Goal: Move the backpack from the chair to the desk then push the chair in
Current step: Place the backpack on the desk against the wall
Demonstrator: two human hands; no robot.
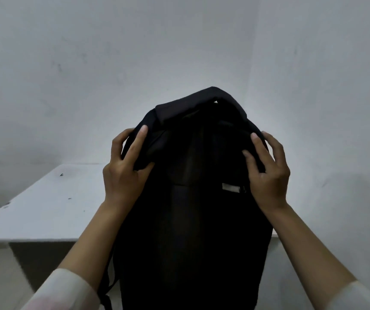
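Note:
A black backpack (193, 209) fills the middle of the head view, upright and held up in front of the white desk (52, 204). My left hand (126, 168) grips its upper left shoulder, fingers wrapped round the fabric and a strap. At its upper right my right hand (266, 173) clutches the top edge. A small grey label (231, 188) shows beside my right hand. The bag's bottom runs below the frame and overlaps the desk's front edge. The chair is hidden from view.
Grey-white walls (112, 63) rise close behind the desk and meet in a corner at the right. The desk top carries a few dark specks. A loose black strap (108, 285) hangs at the bag's lower left, below the desk's front edge.

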